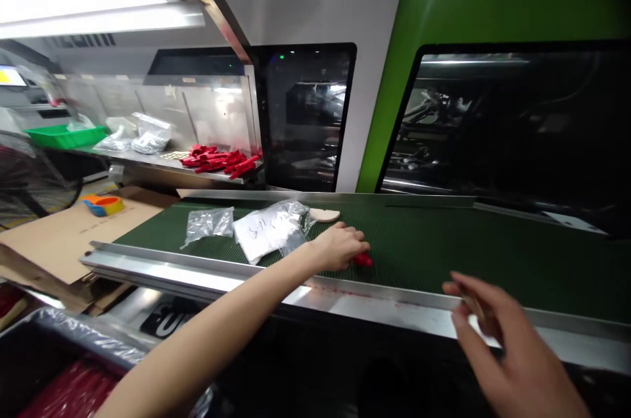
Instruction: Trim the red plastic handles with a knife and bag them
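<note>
My left hand (341, 247) reaches over the green conveyor belt (419, 240), its fingers closed around a red plastic part (363, 259). Only one end of that part shows beyond the fingertips. Nearer to me, on the right, my right hand (515, 342) hovers by the belt's metal edge, fingers curled. A thin brownish thing seems to sit between its thumb and fingers, too blurred to name. Just beyond my left wrist lie a clear bag with a handwritten white sheet (266, 231) and a flat cream-coloured piece (325, 215). Another clear plastic bag (210, 224) lies farther left.
Red plastic parts (217, 160) are heaped on a metal shelf, near filled clear bags (150, 134) and a green bin (66, 135). An orange-and-blue tape ring (103, 205) rests on cardboard (49, 237). The belt's metal rail (355, 303) runs along the front; machine windows stand behind.
</note>
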The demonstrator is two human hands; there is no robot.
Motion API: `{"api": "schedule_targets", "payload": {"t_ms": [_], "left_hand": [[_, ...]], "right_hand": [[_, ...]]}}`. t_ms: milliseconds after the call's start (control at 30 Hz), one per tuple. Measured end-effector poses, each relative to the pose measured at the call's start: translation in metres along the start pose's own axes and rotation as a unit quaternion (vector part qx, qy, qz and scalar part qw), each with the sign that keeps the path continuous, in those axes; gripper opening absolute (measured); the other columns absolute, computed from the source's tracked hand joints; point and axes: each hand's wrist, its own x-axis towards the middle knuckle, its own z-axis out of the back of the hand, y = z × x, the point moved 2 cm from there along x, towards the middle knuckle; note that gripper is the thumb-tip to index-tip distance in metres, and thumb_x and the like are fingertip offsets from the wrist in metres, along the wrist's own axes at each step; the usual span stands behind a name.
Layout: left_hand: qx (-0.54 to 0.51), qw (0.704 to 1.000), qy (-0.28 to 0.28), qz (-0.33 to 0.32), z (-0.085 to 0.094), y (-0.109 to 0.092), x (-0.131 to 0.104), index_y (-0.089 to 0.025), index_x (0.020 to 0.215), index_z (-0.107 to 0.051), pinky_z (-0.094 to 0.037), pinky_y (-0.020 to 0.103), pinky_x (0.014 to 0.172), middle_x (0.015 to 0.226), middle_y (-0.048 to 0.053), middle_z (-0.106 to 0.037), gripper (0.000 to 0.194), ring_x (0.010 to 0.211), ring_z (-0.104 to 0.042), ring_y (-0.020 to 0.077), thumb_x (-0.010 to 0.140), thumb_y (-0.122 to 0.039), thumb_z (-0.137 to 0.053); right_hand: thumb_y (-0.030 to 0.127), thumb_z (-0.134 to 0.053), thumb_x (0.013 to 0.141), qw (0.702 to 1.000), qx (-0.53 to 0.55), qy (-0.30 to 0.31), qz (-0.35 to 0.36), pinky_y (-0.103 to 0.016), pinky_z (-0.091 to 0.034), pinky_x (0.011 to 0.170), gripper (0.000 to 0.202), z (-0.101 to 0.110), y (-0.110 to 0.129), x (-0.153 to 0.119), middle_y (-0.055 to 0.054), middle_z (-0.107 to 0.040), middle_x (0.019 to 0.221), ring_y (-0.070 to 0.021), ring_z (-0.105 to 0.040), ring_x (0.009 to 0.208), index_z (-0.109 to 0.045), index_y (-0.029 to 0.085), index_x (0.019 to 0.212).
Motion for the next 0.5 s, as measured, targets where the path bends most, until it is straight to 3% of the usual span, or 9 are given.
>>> {"api": "schedule_targets", "payload": {"t_ms": [67, 133, 233, 333, 400, 500], "left_hand": [[0.0, 0.998, -0.063, 0.021, 0.009, 0.004, -0.015, -0.012, 0.097, -0.063, -0.047, 0.043, 0.088, 0.093, 0.005, -0.062, 0.016, 0.092, -0.058, 0.0203, 0.081, -0.009, -0.062], [-0.017, 0.986, -0.156, 0.057, 0.025, 0.005, -0.036, -0.013, 0.101, -0.062, -0.049, 0.041, 0.085, 0.093, 0.005, -0.061, 0.02, 0.09, -0.058, 0.0197, 0.082, -0.006, -0.057], [-0.064, 0.928, -0.336, 0.15, 0.057, -0.002, -0.08, -0.014, 0.107, -0.058, -0.051, 0.036, 0.083, 0.099, 0.009, -0.06, 0.023, 0.094, -0.058, 0.0195, 0.085, -0.008, -0.053], [-0.107, 0.824, -0.496, 0.251, 0.081, -0.02, -0.136, -0.016, 0.108, -0.053, -0.05, 0.037, 0.091, 0.115, 0.013, -0.057, 0.02, 0.108, -0.057, 0.0212, 0.089, -0.02, -0.057], [-0.195, 0.752, -0.547, 0.313, 0.084, -0.038, -0.168, -0.017, 0.114, -0.05, -0.055, 0.033, 0.081, 0.113, 0.012, -0.061, 0.025, 0.1, -0.063, 0.0203, 0.092, -0.028, -0.055], [-0.448, 0.563, -0.554, 0.419, 0.066, -0.069, -0.205, -0.019, 0.11, -0.057, -0.057, 0.026, 0.076, 0.106, 0.007, -0.069, 0.036, 0.094, -0.068, 0.0212, 0.082, -0.037, -0.069]], "right_hand": [[0.035, -0.034, 0.096, 0.992, -0.055, 0.102, 0.053, -0.032, -0.052, 0.085, 0.035, -0.008, -0.017, 0.047, -0.007, -0.06, 0.122, -0.0199, -0.062, 0.103, -0.055, 0.024, 0.122], [0.029, -0.036, 0.092, 0.98, -0.078, 0.166, 0.077, -0.036, -0.052, 0.085, 0.034, -0.021, -0.028, 0.082, -0.009, -0.064, 0.113, -0.0218, -0.063, 0.099, -0.061, 0.021, 0.115], [0.027, -0.042, 0.089, 0.967, -0.102, 0.208, 0.109, -0.044, -0.05, 0.087, 0.035, -0.049, -0.023, 0.106, -0.013, -0.063, 0.112, -0.0278, -0.062, 0.1, -0.062, 0.016, 0.116], [0.027, -0.042, 0.094, 0.949, -0.088, 0.251, 0.17, -0.043, -0.047, 0.094, 0.033, -0.087, 0.009, 0.105, -0.012, -0.059, 0.122, -0.0248, -0.058, 0.108, -0.059, 0.018, 0.121], [0.027, -0.045, 0.097, 0.923, -0.061, 0.311, 0.22, -0.037, -0.049, 0.09, 0.025, -0.117, 0.036, 0.103, -0.008, -0.062, 0.114, -0.0183, -0.06, 0.101, -0.062, 0.019, 0.113], [0.033, -0.055, 0.095, 0.881, -0.053, 0.389, 0.263, -0.035, -0.051, 0.084, 0.02, -0.16, 0.067, 0.107, -0.004, -0.065, 0.103, -0.0156, -0.061, 0.092, -0.064, 0.016, 0.102]]}}
